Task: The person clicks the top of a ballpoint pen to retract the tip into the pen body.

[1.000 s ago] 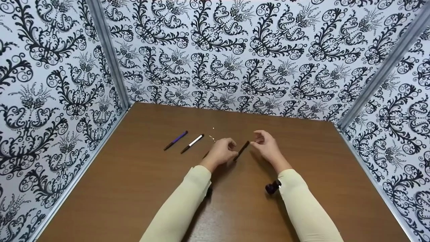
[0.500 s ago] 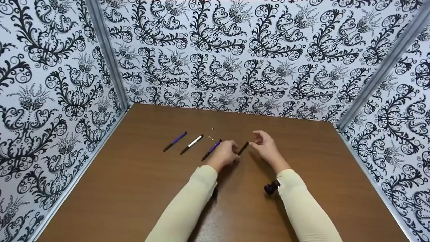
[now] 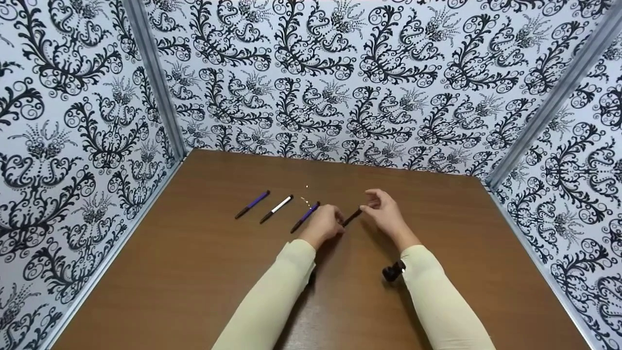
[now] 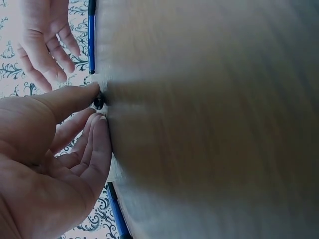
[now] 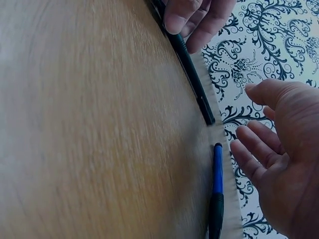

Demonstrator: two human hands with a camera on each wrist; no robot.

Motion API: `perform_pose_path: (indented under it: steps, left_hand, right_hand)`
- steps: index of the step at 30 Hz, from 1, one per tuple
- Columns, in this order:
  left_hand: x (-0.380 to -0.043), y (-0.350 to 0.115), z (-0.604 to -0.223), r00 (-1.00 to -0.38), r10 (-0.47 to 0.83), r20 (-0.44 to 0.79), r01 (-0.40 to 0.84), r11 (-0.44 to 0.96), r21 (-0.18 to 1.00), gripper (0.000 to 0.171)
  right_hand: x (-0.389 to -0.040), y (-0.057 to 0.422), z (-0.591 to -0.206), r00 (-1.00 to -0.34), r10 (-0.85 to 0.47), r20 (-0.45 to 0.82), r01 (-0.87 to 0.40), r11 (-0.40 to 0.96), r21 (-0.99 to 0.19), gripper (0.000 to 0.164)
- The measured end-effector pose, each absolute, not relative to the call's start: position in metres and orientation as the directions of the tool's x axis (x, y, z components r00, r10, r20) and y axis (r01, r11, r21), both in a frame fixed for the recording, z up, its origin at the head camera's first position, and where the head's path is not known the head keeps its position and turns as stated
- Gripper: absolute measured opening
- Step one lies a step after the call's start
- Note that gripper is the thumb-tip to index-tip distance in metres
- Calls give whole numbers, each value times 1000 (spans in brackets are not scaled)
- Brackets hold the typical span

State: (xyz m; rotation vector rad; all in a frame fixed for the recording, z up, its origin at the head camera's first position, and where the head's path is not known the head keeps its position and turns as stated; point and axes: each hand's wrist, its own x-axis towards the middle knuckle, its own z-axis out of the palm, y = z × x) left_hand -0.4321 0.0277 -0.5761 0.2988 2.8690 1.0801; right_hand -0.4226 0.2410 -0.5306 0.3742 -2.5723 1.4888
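My left hand [image 3: 323, 224] pinches a black pen [image 3: 353, 217] near its lower end, between thumb and fingers. The pen lies slanted, close over the tabletop, and its far end points toward my right hand [image 3: 386, 214]. In the right wrist view the black pen [image 5: 192, 69] runs down from the left fingers, and the right fingers are apart from it, loosely bent and holding nothing. Just left of my left hand, a blue pen [image 3: 305, 217] with black ends lies on the table. Another blue pen [image 5: 218, 172] lies beside my right hand in the right wrist view.
Farther left on the brown table [image 3: 194, 253] lie a white pen [image 3: 277, 209] with black ends and a blue pen [image 3: 252, 204], roughly parallel. Patterned walls [image 3: 320, 87] enclose the table's back and sides. A dark wrist camera [image 3: 392, 271] sits at the right sleeve.
My left hand has shifted slightly right, uncovering the blue pen beside it. The black pen has turned a little clockwise in its grip. The right hand has stayed nearly still.
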Motion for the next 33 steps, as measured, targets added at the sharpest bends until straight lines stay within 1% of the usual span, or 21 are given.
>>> perform_pose_path:
  steps: [6,13,17,19,21,24,28,33]
  left_hand:
    - [-433,26,-576,-977,211,21,172,730,661,21]
    - [-428,27,-573,-980,199,15,158,726,669,18]
    - [-416,28,-562,-980,195,32,170,750,639,16]
    - [-416,28,-562,-979,196,53,184,752,633,16]
    - [-417,27,-563,-979,192,65,189,746,639,16]
    - [-431,26,-578,-977,194,92,205,717,666,15]
    - [-440,24,-587,-973,200,116,224,688,691,16]
    - [-437,24,-583,-969,183,167,247,691,679,17]
  right_hand:
    - [-423,240,-529,-959,-139,249,-285,475,-833,49]
    - [-422,240,-530,-961,-135,243,-278,463,-841,49]
    - [-422,240,-530,-963,-131,238,-271,462,-845,47]
    - [-421,241,-529,-963,-131,237,-271,468,-841,47]
    - [-420,241,-528,-963,-131,237,-271,474,-838,46]
    - [-419,242,-527,-963,-127,239,-270,475,-837,46]
    - [-419,242,-527,-963,-107,246,-268,458,-848,45]
    - [-421,242,-528,-963,-80,257,-265,442,-857,44]
